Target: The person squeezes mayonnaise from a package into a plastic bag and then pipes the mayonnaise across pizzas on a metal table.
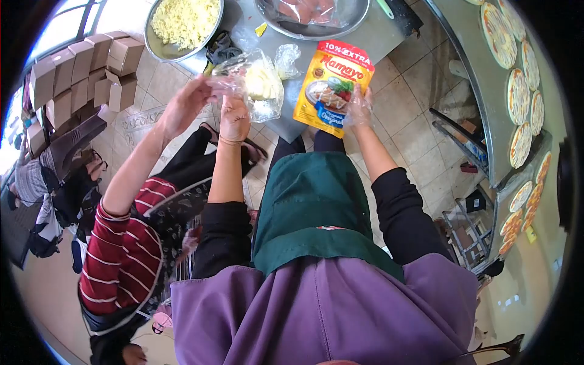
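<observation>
My right hand, in a clear plastic glove, holds a yellow and red mayonnaise pouch upright by its right edge. My left hand is raised with its palm up, beside a clear plastic bag with pale, creamy contents. A co-worker's hand reaches in from the left and meets the bag's left side, close to my left fingers. How my left fingers lie on the plastic is hard to make out. Crumpled clear plastic lies between the bag and the pouch.
On the metal table stand a bowl of yellow crumbly food and a metal bowl with pink contents in plastic. Several pizzas lie on the right-hand table. Cardboard boxes are stacked at left. A co-worker is close on my left.
</observation>
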Demonstrator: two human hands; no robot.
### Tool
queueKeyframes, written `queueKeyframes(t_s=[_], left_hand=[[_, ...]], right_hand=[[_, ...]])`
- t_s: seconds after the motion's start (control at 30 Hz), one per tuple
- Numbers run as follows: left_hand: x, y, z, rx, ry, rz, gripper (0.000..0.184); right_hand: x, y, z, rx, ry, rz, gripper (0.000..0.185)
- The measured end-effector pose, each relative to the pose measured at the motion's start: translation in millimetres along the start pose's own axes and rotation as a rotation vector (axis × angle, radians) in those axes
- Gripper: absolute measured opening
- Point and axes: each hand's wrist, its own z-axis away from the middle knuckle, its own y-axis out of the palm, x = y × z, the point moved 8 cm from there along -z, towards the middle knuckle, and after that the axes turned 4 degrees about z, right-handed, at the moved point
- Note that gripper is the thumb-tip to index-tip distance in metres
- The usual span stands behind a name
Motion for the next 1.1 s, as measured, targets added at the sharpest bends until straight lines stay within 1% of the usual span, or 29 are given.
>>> queueKeyframes(t_s=[0.03,0.07,0.1,0.13,0.17,0.2,0.27,0.3,0.37,0.4,0.47,0.5,0.53,0.57,0.6,0.63,0.67,0.7,0.73,0.77,0.8,0.83,0.87,0.9,0.93,0.97,1.0,1.07,1.1], left_hand=[[-3,7,1,-0.001,0.013,-0.020,0.107],[-8,14,3,-0.003,0.027,-0.041,0.108],[-12,18,8,0.004,0.001,-0.035,0.110],[-12,15,6,0.006,0.001,-0.031,0.110],[-14,13,4,0.025,0.006,-0.069,0.110],[-12,12,6,0.040,0.008,-0.109,0.110],[-18,11,-1,0.057,-0.021,-0.091,0.113],[-19,11,-4,0.098,-0.021,-0.157,0.115],[-25,11,-5,0.199,-0.055,-0.334,0.116],[-26,6,-7,0.199,-0.057,-0.328,0.116],[-20,-1,-12,0.262,-0.069,-0.535,0.113],[-20,-5,-15,0.299,-0.081,-0.585,0.116],[-21,-12,-22,0.299,-0.084,-0.577,0.116],[-24,-14,-28,0.365,-0.010,-0.746,0.115],[-23,-13,-30,0.429,0.065,-0.913,0.114],[-26,-8,-34,0.428,0.063,-0.906,0.114],[-27,0,-37,0.491,0.066,-0.947,0.111],[-30,10,-39,0.554,0.068,-0.990,0.108],[-33,17,-41,0.554,0.067,-0.986,0.108],[-33,22,-43,0.527,-0.021,-0.865,0.106],[-31,23,-45,0.500,-0.107,-0.744,0.103],[-34,25,-46,0.518,-0.047,-0.866,0.106],[-34,26,-47,0.521,-0.045,-0.862,0.106],[-31,24,-47,0.520,-0.053,-0.839,0.107],[-28,21,-47,0.519,-0.062,-0.817,0.107],[-17,10,-48,0.498,-0.199,-0.724,0.112],[-19,16,-47,0.503,-0.196,-0.721,0.112],[-35,31,-44,0.445,0.078,-0.900,0.082],[-32,31,-45,0.448,0.074,-0.900,0.082]], right_hand=[[9,11,7,0.131,0.055,-0.108,0.061],[8,12,7,0.132,0.058,-0.106,0.061],[-2,20,12,0.182,0.041,-0.108,0.062],[17,25,16,0.223,0.006,-0.110,0.063],[31,22,25,0.273,-0.019,-0.031,0.064],[21,19,28,0.273,-0.014,-0.028,0.064],[29,2,28,-0.163,-0.373,0.637,0.059],[45,-2,36,-0.168,-0.377,0.639,0.059],[132,-1,88,0.029,-0.765,0.427,0.063],[147,-3,98,0.028,-0.765,0.433,0.063],[171,26,136,0.447,-1.037,0.439,0.075],[176,33,143,0.450,-1.034,0.446,0.075],[184,43,155,0.458,-1.112,0.450,0.075],[191,54,166,0.465,-1.192,0.452,0.076],[198,63,172,0.468,-1.191,0.460,0.076],[206,70,171,0.415,-1.135,0.461,0.071],[210,74,169,0.362,-1.078,0.461,0.067],[209,81,169,0.364,-1.077,0.467,0.067],[209,86,168,0.315,-1.118,0.452,0.060],[211,89,168,0.267,-1.160,0.437,0.052],[210,92,167,0.266,-1.160,0.442,0.052],[208,96,162,0.357,-1.070,0.330,0.043],[206,99,157,0.443,-0.977,0.220,0.035],[209,100,159,0.440,-0.981,0.225,0.035],[211,97,156,0.433,-0.895,0.127,0.030],[212,95,153,0.425,-0.809,0.030,0.026],[214,94,154,0.420,-0.813,0.033,0.026],[213,94,155,0.429,-0.763,0.046,0.025],[213,94,157,0.426,-0.760,0.047,0.025]])
